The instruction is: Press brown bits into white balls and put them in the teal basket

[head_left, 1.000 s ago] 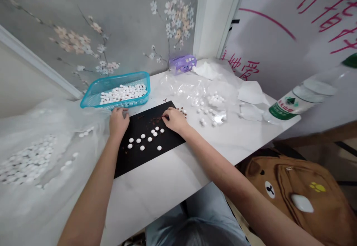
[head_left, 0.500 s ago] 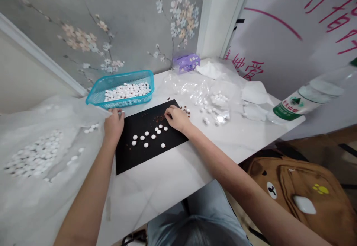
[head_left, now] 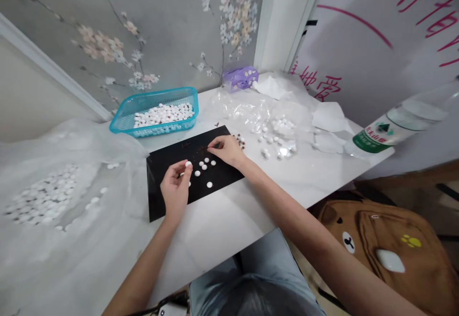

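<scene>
The left forearm slanted from near left toward the left hand, its thumb and fingers bent into a pinch. The right forearm stretched from near right, the right hand farther away, fingertips pinched leftward.

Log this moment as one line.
left hand: holding white piece | right hand: at brown bits over black mat | blue basket: white pieces inside

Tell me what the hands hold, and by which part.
The left hand holds a white piece, apparently by its edge. I can't tell whether the right hand holds anything.
</scene>
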Tool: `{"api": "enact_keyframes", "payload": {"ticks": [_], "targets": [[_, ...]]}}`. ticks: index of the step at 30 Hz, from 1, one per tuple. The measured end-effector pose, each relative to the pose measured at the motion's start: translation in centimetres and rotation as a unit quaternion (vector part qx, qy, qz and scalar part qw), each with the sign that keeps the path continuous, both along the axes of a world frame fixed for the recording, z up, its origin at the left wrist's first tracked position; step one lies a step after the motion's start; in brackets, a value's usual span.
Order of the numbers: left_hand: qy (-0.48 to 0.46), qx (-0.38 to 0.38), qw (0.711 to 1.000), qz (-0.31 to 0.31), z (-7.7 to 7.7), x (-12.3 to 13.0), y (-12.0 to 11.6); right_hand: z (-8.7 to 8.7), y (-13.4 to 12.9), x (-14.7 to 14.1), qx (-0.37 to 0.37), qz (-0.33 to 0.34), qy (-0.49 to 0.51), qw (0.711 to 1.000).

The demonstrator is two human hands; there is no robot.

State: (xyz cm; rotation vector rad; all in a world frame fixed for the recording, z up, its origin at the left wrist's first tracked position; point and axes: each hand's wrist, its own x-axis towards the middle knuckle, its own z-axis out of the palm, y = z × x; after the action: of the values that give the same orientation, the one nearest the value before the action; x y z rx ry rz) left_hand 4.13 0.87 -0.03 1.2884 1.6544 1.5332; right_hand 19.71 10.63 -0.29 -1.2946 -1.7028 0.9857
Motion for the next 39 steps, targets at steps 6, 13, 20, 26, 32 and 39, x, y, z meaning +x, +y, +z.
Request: {"api": "enact_keyframes", "payload": {"ticks": [6,13,20,26,32,39], "targets": [[-0.003,-0.008,1.0,-0.009,0.1,0.0,0.4,-0.2,0.2,0.0,-0.033,0.023,0.069,0.997],[-0.002,-0.019,0.999,-0.039,0.2,0.0,0.4,0.1,-0.1,-0.2,-0.072,0.044,0.11,0.99],[-0.063,-0.042,0.996,-0.047,-0.1,-0.6,0.6,1.2,-1.8,-1.4,-0.094,0.105,0.218,0.966],[-0.145,-0.045,0.987,-0.057,-0.3,-1.0,0.9,1.3,-3.1,-2.7,0.026,0.099,0.18,0.978],[-0.205,-0.048,0.977,-0.039,-0.2,-1.0,1.0,0.9,-3.3,-3.2,0.078,0.123,0.165,0.976],[-0.212,-0.061,0.975,-0.035,0.0,-1.0,1.0,0.9,-3.3,-3.0,0.137,0.151,0.128,0.971]]}}
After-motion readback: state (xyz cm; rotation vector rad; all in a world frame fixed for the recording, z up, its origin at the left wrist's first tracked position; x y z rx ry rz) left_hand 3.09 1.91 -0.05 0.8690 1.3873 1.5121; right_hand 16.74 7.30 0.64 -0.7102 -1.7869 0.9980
